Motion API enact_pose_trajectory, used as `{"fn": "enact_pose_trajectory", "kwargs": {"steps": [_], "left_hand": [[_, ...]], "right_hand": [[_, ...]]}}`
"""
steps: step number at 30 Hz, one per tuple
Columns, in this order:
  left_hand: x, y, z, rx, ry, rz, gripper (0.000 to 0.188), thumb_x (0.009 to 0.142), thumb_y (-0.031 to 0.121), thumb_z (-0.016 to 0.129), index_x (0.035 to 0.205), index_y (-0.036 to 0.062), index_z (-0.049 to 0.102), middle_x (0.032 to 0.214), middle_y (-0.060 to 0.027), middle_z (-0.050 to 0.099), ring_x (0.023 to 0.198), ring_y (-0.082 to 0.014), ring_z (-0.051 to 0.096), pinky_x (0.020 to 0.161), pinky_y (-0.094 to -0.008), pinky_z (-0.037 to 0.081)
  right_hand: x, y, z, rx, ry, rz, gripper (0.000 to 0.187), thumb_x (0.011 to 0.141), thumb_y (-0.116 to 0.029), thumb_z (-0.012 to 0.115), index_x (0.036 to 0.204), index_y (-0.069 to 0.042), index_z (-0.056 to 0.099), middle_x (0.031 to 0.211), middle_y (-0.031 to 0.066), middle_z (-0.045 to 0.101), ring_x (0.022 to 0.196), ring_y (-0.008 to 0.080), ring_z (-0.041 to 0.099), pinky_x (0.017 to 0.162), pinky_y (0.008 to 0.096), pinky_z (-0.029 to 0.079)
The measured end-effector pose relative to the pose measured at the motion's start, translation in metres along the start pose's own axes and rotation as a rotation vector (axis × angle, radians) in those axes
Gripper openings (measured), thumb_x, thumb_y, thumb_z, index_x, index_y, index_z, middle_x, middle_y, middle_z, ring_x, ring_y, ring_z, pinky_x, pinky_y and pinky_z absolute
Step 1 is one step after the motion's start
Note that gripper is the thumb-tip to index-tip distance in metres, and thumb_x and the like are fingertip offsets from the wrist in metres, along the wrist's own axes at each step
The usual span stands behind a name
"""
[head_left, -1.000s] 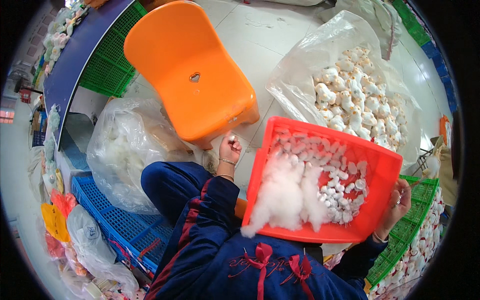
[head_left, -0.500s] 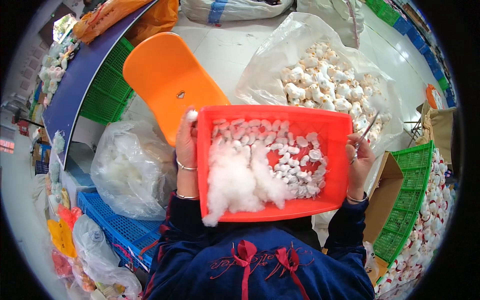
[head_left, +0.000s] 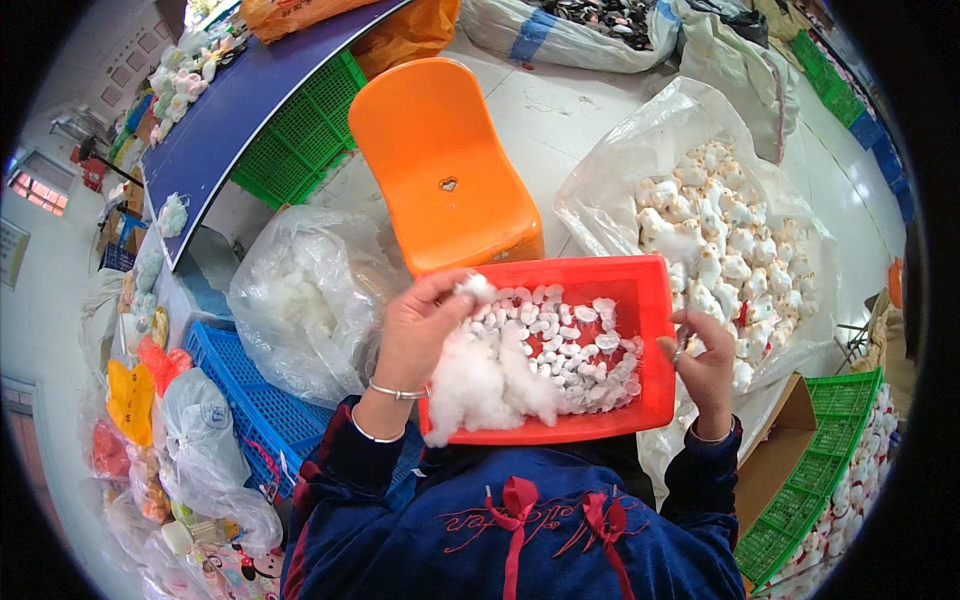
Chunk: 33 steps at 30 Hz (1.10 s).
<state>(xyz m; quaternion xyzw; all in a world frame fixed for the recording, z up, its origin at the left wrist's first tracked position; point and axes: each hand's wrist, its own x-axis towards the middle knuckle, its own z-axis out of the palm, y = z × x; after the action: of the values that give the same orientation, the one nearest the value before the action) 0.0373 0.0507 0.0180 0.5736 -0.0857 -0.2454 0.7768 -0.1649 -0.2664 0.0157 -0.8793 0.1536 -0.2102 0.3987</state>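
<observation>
A red plastic bin [head_left: 655,320] rests across my lap. Fluffy white stuffing [head_left: 480,385] fills its left side; several small, flat white stuffed pieces [head_left: 590,365] lie across the back and right. Over the bin's far left corner, my left hand [head_left: 420,325] pinches a small white piece [head_left: 477,288], partly hidden by the fingers. At the right rim my right hand [head_left: 705,360] is closed around a slim metal tool with finger loops [head_left: 682,343], like forceps. Its tip is hard to see; a blurred white wisp [head_left: 685,243] appears above it.
An orange chair [head_left: 440,170] stands beyond the bin. To the right is a clear bag [head_left: 610,190] of white plush pieces [head_left: 720,230]. A bag of stuffing [head_left: 310,300] and blue crate [head_left: 235,385] sit left; a cardboard box [head_left: 785,440] and green crate [head_left: 830,450] sit right.
My left hand has come off the bin's left side and in over its far left corner with the small white piece. The whole view has shifted, and the bin sits at a different angle.
</observation>
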Motion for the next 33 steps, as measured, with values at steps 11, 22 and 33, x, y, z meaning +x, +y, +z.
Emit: {"fn": "enact_pose_trajectory", "kwargs": {"steps": [11,22,33], "left_hand": [[0.001,-0.004,0.036,0.114,-0.257,-0.103,0.029,0.100,0.002,0.062,0.127,-0.0032,0.069,0.122,-0.0121,0.072,0.106,-0.0188,0.071,0.094,-0.0324,0.059],[0.006,-0.014,0.051,0.134,-0.231,-0.189,0.026,0.099,0.005,0.069,0.123,-0.0039,0.071,0.107,-0.0080,0.072,0.094,-0.0159,0.073,0.082,-0.0264,0.061],[0.012,-0.015,0.051,0.274,-0.333,-0.290,0.026,0.100,0.011,0.069,0.121,-0.0035,0.073,0.097,-0.0077,0.075,0.081,-0.0111,0.072,0.073,-0.0244,0.059]], "right_hand": [[0.013,-0.042,0.012,-0.184,-0.426,-0.252,0.038,0.075,-0.023,0.087,0.107,-0.008,0.074,0.078,0.0061,0.066,0.079,0.0265,0.065,0.075,0.0400,0.048],[0.022,-0.043,0.003,-0.291,-0.530,-0.281,0.032,0.080,-0.028,0.084,0.104,-0.010,0.072,0.080,0.0061,0.067,0.080,0.0277,0.065,0.075,0.0405,0.048],[0.021,-0.030,0.004,-0.317,-0.549,-0.288,0.029,0.081,-0.029,0.081,0.103,-0.011,0.074,0.079,0.0057,0.066,0.080,0.0275,0.065,0.076,0.0409,0.048]]}}
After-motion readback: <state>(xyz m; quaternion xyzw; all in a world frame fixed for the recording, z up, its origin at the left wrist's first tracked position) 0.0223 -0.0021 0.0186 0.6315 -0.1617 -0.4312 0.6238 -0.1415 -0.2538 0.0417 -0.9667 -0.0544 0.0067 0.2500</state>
